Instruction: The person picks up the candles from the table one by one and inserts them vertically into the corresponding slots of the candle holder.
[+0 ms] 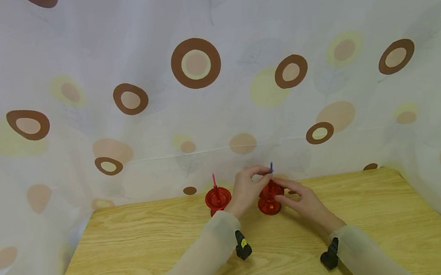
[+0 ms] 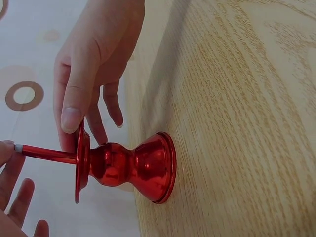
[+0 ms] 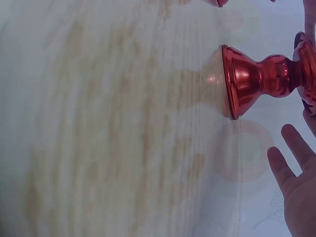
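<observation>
My left hand (image 1: 247, 190) pinches a slim blue candle (image 1: 271, 167) standing upright over a shiny red candle holder (image 1: 269, 207). In the left wrist view, the left fingertips (image 2: 6, 152) meet the top of the holder's thin red tube (image 2: 49, 154), where a short pale bit of candle shows. My right hand (image 1: 307, 202) steadies the same holder, thumb and forefinger pinching the rim of its dish (image 2: 83, 170); its other fingers (image 3: 291, 153) are spread in the right wrist view. The holder's flared base (image 2: 157, 168) stands on the table.
Left of the hands, a matching red candle holder (image 1: 217, 198) bears an upright pink candle (image 1: 214, 180), its base partly behind the left wrist. Both holders stand near the far edge of the wooden table (image 1: 135, 251). A patterned curtain (image 1: 160, 127) hangs behind.
</observation>
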The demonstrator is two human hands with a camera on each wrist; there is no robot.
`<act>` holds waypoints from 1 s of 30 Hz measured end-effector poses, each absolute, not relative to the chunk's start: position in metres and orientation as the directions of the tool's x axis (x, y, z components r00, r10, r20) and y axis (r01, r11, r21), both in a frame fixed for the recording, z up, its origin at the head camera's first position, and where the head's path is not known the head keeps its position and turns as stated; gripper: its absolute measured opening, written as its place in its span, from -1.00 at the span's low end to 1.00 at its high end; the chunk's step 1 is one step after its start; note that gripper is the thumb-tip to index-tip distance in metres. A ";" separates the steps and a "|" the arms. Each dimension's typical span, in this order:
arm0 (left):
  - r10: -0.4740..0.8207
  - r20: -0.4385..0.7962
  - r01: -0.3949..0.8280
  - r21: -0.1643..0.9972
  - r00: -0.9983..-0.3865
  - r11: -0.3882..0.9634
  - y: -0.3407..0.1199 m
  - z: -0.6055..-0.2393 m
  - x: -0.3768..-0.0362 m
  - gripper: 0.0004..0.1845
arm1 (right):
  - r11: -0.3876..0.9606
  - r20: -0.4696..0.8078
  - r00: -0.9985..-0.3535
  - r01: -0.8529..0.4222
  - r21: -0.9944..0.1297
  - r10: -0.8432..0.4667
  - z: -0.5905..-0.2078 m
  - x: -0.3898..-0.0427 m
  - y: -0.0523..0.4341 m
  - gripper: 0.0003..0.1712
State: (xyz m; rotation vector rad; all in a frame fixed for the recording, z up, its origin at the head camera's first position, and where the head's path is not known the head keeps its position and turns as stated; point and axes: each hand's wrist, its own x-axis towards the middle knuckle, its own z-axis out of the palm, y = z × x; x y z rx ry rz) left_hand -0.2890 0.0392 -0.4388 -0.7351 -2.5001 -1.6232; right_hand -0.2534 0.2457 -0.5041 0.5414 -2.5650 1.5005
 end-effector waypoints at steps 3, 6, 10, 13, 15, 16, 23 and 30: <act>0.354 0.302 0.420 0.847 -0.885 0.327 0.039 -0.440 -0.289 -0.78 | 0.445 0.283 -0.929 -0.364 -0.818 -0.240 -0.505 -0.253 0.245 -0.38; 0.353 0.297 0.413 0.853 -0.887 0.319 0.039 -0.440 -0.288 -0.77 | 0.442 0.287 -0.928 -0.366 -0.819 -0.236 -0.505 -0.252 0.245 -0.39; 0.347 0.294 0.403 0.862 -0.891 0.306 0.039 -0.440 -0.288 -0.77 | 0.440 0.289 -0.929 -0.366 -0.820 -0.232 -0.503 -0.252 0.244 -0.39; 0.341 0.287 0.394 0.868 -0.895 0.302 0.039 -0.439 -0.288 -0.77 | 0.437 0.288 -0.929 -0.365 -0.822 -0.233 -0.502 -0.251 0.244 -0.38; 0.338 0.283 0.388 0.871 -0.898 0.302 0.039 -0.439 -0.288 -0.76 | 0.435 0.286 -0.929 -0.364 -0.824 -0.235 -0.501 -0.251 0.243 -0.38; 0.337 0.280 0.384 0.873 -0.899 0.301 0.039 -0.439 -0.288 -0.76 | 0.437 0.284 -0.929 -0.363 -0.823 -0.236 -0.501 -0.251 0.244 -0.38; 0.339 0.292 0.397 0.867 -0.894 0.300 0.038 -0.441 -0.289 -0.74 | 0.456 0.277 -0.932 -0.357 -0.815 -0.235 -0.504 -0.253 0.245 -0.39; 0.344 0.296 0.402 0.867 -0.891 0.295 0.039 -0.440 -0.289 -0.75 | 0.474 0.272 -0.935 -0.350 -0.808 -0.227 -0.503 -0.252 0.245 -0.38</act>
